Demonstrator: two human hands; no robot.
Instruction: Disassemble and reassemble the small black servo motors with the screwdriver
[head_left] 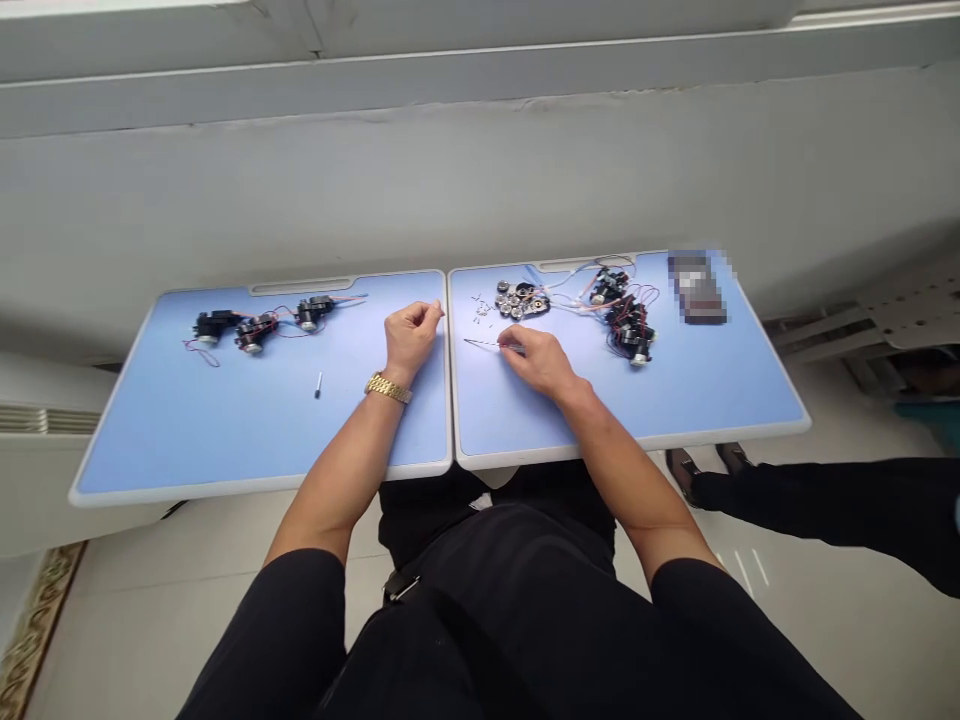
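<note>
My left hand [410, 338], with a gold watch [388, 387] at its wrist, is closed near the seam of the two tables; whatever its fingertips may pinch is too small to make out. Between the fingers of my right hand [544, 360] are slim pointed tweezers [481, 344], their tip pointing left just above the tabletop. Several tiny screws [481, 310] lie scattered beyond that tip. Right behind my right hand sits a cluster of round metal-faced parts [517, 300] with wires running right.
Black wired motor-like units [628, 325] are bunched on the right table [712, 390]. Similar units [256, 332] and a small pen-like item [319, 386] lie on the left table [187, 430]. A blurred dark object [699, 288] is at the far right. Another person's legs [817, 500] show nearby.
</note>
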